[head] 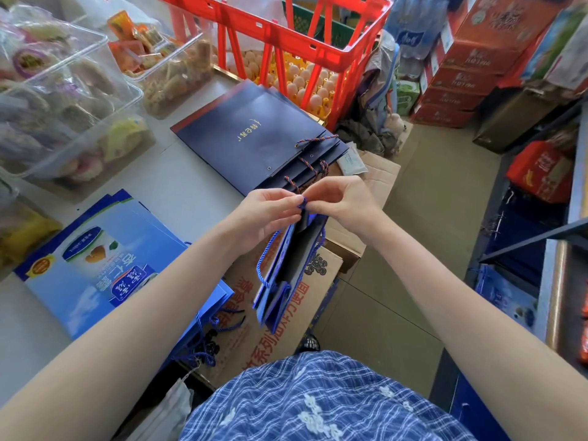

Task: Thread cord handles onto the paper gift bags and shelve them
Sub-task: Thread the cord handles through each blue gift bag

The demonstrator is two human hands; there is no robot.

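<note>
Both hands [270,210] [337,198] pinch blue cord [302,202] atop flat, hanging blue bag [286,265].

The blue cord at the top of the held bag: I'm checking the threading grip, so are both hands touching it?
Touching. The head view shows the left hand and right hand pinching the blue cord between their fingertips above the bag.

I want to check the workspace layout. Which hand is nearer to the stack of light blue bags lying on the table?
Left. The left hand is just right of and above the light blue bags; the right hand lies further right.
</note>
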